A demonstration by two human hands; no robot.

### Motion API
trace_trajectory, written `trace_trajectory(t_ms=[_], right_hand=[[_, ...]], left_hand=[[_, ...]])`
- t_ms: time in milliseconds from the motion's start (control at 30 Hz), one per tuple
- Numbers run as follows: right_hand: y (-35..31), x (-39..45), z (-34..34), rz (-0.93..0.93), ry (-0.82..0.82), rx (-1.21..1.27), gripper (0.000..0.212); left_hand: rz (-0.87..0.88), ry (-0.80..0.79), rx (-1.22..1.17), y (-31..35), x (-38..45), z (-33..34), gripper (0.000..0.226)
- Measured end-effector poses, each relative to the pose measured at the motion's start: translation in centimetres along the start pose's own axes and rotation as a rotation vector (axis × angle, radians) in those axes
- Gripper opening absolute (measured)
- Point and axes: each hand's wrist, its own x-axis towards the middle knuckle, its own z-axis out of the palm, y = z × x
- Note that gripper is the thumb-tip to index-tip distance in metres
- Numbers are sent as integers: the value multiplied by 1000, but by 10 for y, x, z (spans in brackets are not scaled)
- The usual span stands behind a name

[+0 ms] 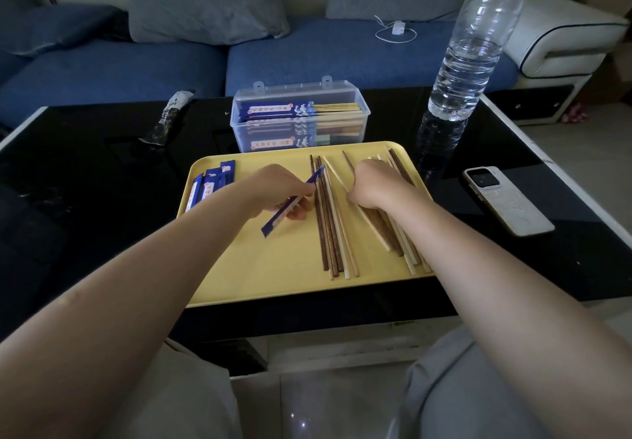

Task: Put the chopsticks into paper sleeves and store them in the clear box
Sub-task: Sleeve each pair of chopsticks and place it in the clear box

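A yellow tray (294, 277) lies on the black table. My left hand (277, 188) holds a blue paper sleeve (277, 221) tilted above the tray's middle. Right of it lies a bundle of dark and pale chopsticks (330, 230). My right hand (374, 183) rests on a second bundle of chopsticks (393, 233) at the tray's right side, fingers curled down on them; whether it grips any is hidden. More blue sleeves (210, 187) are stacked in the tray's far left corner. Behind the tray stands the clear box (297, 115), lid open, with several sleeved chopsticks inside.
A tall water bottle (468, 62) stands at the table's back right. A white phone (506, 204) lies right of the tray. A dark wrapper (169, 118) lies at the back left. A blue sofa with cushions is behind the table.
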Motion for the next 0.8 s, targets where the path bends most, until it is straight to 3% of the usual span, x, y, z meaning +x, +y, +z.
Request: trace_trajectory(t_ms=[100,200,333,433,600,800], right_hand=[[-2,-1,-3,21,-37,108,19],[3,-1,-9,12,-58,339,21],[9,-3,-15,-88,-78,671,8],[12,-2,-15,-145,-113,836,7],[12,-3,-16,-188,-93,864,17],[13,-4,-17,-242,-80,848,15]], left_hand=[[-61,-108,-155,-2,1,-4,25],[-86,-108,-214,-4,2,-8,23],[-96,-80,-229,-4,3,-8,22],[-67,-62,-114,-1,2,-6,21],[34,52,138,-1,0,-3,20],[71,108,74,-2,5,3,17]])
